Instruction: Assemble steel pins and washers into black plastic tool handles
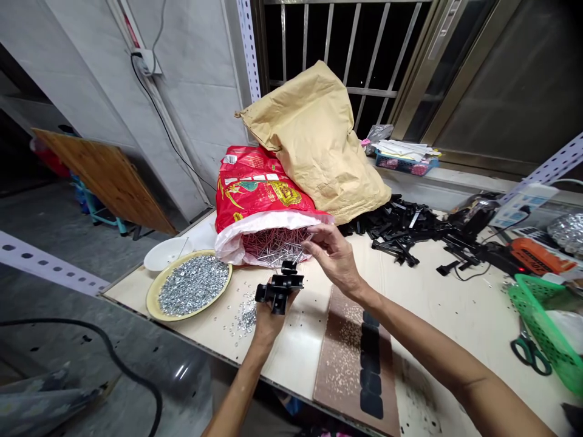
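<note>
My left hand (268, 325) is closed around several black plastic parts (279, 292) above the front of the table. My right hand (336, 258) pinches a long thin metal pin (299, 254) between thumb and fingertips, its lower end close to the top of the black parts. Whether the pin touches them I cannot tell. Just behind both hands lies a red and white sack (268, 188), its mouth showing many thin metal pins (273, 244), some reddish, some silver. Left of my left hand, small metal nuts (195, 285) fill a yellow bowl (153, 308), and loose ones (246, 317) are scattered on the tabletop.
A large brown paper bag (319, 133) leans behind the sack. Black plastic parts (401, 227) are heaped at the back right. A brown board (328, 364) with black pads lies in front. Scissors (531, 352), a green basket (542, 321) and an orange tool (540, 256) sit at right.
</note>
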`<state>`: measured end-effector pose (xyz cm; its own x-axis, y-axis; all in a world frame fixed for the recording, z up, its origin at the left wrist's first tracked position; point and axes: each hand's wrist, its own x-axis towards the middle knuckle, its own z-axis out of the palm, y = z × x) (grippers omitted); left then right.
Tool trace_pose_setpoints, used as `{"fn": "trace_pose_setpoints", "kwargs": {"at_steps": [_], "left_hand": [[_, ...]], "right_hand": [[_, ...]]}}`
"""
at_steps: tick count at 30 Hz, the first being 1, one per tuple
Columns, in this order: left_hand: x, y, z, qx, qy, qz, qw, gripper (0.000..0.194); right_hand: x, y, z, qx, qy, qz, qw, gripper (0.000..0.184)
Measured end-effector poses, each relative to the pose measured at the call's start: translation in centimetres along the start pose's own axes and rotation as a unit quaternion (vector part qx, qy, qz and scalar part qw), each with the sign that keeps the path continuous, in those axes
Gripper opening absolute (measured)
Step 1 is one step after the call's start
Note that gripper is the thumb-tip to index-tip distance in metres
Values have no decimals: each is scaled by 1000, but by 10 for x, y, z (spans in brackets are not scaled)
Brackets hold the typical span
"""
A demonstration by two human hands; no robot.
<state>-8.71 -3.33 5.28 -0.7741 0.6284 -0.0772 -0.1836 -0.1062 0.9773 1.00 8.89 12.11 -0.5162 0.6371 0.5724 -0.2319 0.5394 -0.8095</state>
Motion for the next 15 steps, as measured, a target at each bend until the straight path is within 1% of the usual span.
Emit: {"fn": "trace_pose_setpoints", "kwargs": {"at_steps": [2, 4, 6, 7, 9, 10, 11, 13, 14, 15], "left_hand": [[-1, 1, -1, -28, 2, -10, 1000, 37], [-1, 0, -5, -19, -1, -7, 1000, 37], [-2, -2, -13, 35, -5, 8, 999, 34], [-2, -4, -18, 73, -9, 20, 997, 31], [-4, -9, -29, 147, -6, 55, 988, 25], [-4, -11, -35, 176, -2, 74, 982, 24], [-4, -13, -40, 193, 2, 90, 977, 25], [-3, -16, -48, 201, 10, 105, 974, 30], [-2, -16, -50, 199, 14, 103, 975, 32], [-1, -16, -52, 198, 15, 95, 975, 33]], "right_hand": [[-4, 1, 3, -20, -29, -10, 999, 24], [-5, 2, 5, -34, -77, -21, 996, 20], [-2, 6, 4, -42, -132, -22, 990, 20], [2, 9, 2, -47, -144, -19, 988, 21], [11, 22, 0, -89, -140, 0, 986, 24], [16, 31, -1, -141, -139, 21, 980, 24], [19, 41, 0, -208, -148, 49, 966, 24], [22, 60, 5, -337, -191, 110, 915, 21], [21, 68, 9, -382, -212, 138, 889, 20], [19, 75, 14, -411, -225, 159, 869, 20]]}}
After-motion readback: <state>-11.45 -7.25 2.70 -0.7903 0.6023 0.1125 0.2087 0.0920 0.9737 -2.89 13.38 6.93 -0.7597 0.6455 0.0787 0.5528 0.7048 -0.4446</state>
